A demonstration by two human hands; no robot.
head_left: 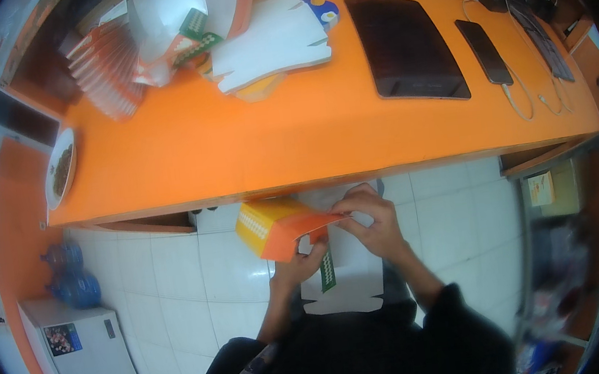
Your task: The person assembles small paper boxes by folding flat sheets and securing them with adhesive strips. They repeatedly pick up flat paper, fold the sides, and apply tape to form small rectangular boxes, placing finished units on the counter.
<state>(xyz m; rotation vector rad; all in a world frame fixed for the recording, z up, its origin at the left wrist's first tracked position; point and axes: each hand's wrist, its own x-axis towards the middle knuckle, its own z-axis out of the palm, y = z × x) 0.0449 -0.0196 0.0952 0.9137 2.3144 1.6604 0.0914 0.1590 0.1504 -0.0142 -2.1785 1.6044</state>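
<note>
An orange and yellow cardboard box (274, 227), partly folded up, is held over my lap below the table's front edge. My left hand (299, 264) grips its lower side, the thumb reaching up by the orange panel. The fingers of my right hand (371, 221) pinch the right-hand edge of the same box. On my lap, under both hands, lies a flat white cardboard sheet (357, 273) with notched flaps at its near end. A green patterned strip (327, 271) shows on it below my left hand. The hands hide part of the sheet.
The orange table (206, 146) spans ahead of me. It carries a stack of white cardboard blanks (271, 39), a fanned pile of orange-and-white cardboard (105, 69), a dark tablet (409, 45), a phone on a cable (483, 51) and a bowl of food (70, 148). A white fridge (94, 365) stands left.
</note>
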